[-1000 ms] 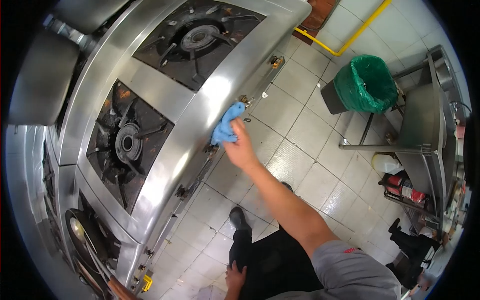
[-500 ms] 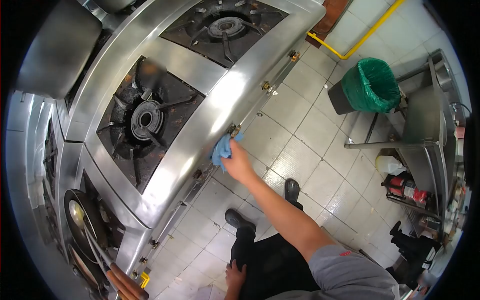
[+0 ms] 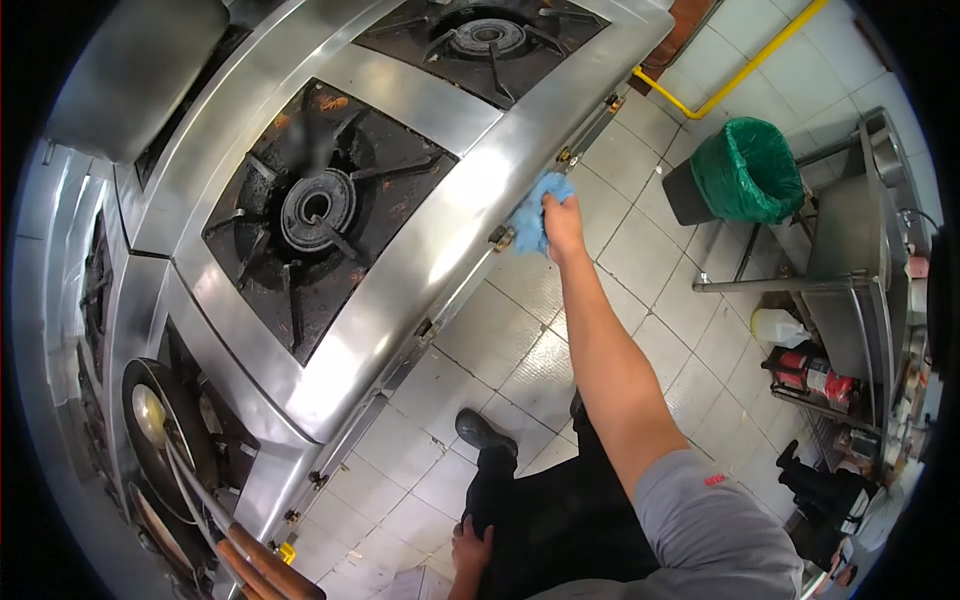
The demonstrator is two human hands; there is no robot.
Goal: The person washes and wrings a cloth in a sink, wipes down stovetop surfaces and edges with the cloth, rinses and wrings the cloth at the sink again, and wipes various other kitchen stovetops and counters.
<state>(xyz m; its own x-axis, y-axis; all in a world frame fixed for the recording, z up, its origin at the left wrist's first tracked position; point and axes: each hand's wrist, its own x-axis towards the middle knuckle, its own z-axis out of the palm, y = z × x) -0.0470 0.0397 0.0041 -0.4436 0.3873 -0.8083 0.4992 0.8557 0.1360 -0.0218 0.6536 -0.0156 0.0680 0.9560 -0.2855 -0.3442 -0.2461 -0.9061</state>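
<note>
My right hand (image 3: 563, 228) is closed on a blue cloth (image 3: 543, 208), pressed against the front edge of the steel stove (image 3: 400, 270) between two of its knobs. One brass-coloured knob (image 3: 502, 238) sits just to the left of the cloth. On the stove top are two blackened burners, a nearer one (image 3: 318, 208) and a farther one (image 3: 488, 38). Low in the view, my left hand (image 3: 470, 548) rests by my dark-clad leg; its fingers are partly apart and it holds nothing.
A green-lined bin (image 3: 748, 170) stands on the tiled floor beside a metal table (image 3: 850, 235). A yellow pipe (image 3: 745, 70) runs along the wall. Pans (image 3: 165, 425) with wooden-handled utensils (image 3: 265, 565) are at the lower left. Another person (image 3: 825, 500) is at the lower right.
My right hand has moved along the stove's front edge with the blue cloth, away from me and to the right. The view has shifted, and the left hand stays by my leg.
</note>
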